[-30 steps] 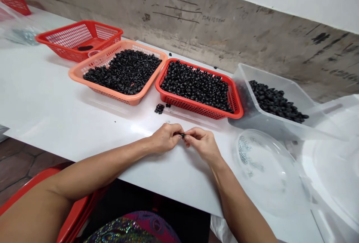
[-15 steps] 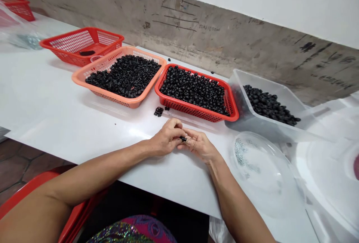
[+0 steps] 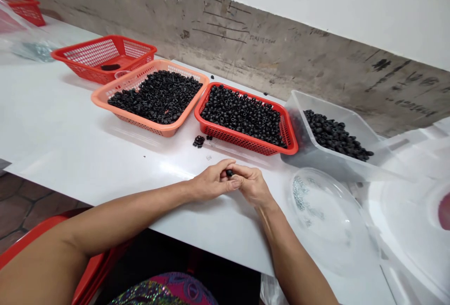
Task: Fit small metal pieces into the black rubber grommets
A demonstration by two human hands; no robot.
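White work surface (image 3: 70, 122), left hand (image 3: 213, 182) and right hand (image 3: 251, 185) pressed close, both pinching a small black rubber ring (image 3: 229, 173), held up near a red basket (image 3: 246, 144) piled with more rings (image 3: 242, 117)

Soft, even daylight-like brightness fills the scene. Mild glare streaks the glossy white tabletop (image 3: 70, 122) near the orange plastic basket (image 3: 140, 121), and only a faint shadow falls under the left hand (image 3: 213, 183). The stained concrete wall (image 3: 281, 56) tilts with wide-lens distortion, and the clear plastic cover (image 3: 408, 230) at the near right washes out.
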